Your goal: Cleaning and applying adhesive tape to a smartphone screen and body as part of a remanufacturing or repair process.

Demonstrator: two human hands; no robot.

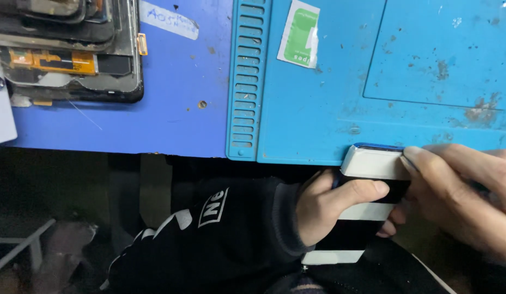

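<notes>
Right now, gripping a dark phone (362, 218) wrapped in white bands, down at the near edge of the table (176, 98), half over the lap. Left hand (332, 204) wrapping round the phone's middle, fingers (362, 190) curled shut across the black face, thumb hidden behind. Right hand (465, 196) coming in from the side, fingers pressed together and laid flat, one fingertip (413, 158) pushing against the upper corner of the phone, right where the top white band (375, 163) meets the blue edge. Phone's top end just touching the lip of the light blue work mat (318, 109).

Judging this as edge work at that corner, so: keeping the left grip firm but not squeezing the glass, bracing the phone against the mat's lip for steadiness, pressing with the nail rather than the pad, easing along the seam instead of levering hard at one spot. Worth watching the overhang too, since most of the phone is hanging off the table with only the hands holding it.

Further back, lying idle: a green and white wipe sachet (299, 34) on the mat, a pile of stripped phone screens and frames (67, 49) at the far left, a strip of white label tape (168, 20) on the darker blue surface.
</notes>
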